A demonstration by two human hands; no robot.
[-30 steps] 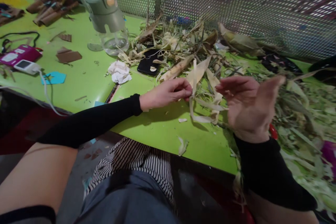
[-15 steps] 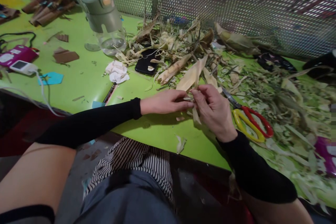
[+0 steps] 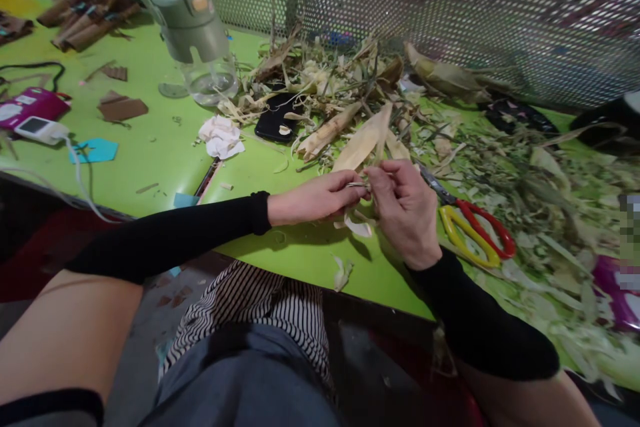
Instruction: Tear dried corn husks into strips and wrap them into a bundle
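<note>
My left hand (image 3: 317, 199) comes in from the left with thumb and fingers pinched together on a thin pale strip, seemingly dried corn husk. Facing it, my right hand (image 3: 407, 213) is closed, its thumb and forefinger gripping the same small piece. The fingertips nearly meet and hide most of it. A curled husk strip (image 3: 359, 225) dangles below them. Just behind the fingers stands out a broad, pale corn husk leaf (image 3: 361, 140); whether it touches them I cannot tell. Scissors (image 3: 470, 230) with red and yellow handles lie beside my right wrist.
Husk scraps (image 3: 520, 180) spread across the green table (image 3: 300, 247) on the right. At the back are a black phone (image 3: 277, 117), a water bottle (image 3: 203, 40) and crumpled tissue (image 3: 221, 137). A magenta device (image 3: 35, 107) with a white cable sits left, below bundled brown rolls (image 3: 90, 13).
The husk strip below my fingers hung straight down and now curls leftward under my left hand. Both hands keep their pinch in nearly the same place. The view has shifted slightly.
</note>
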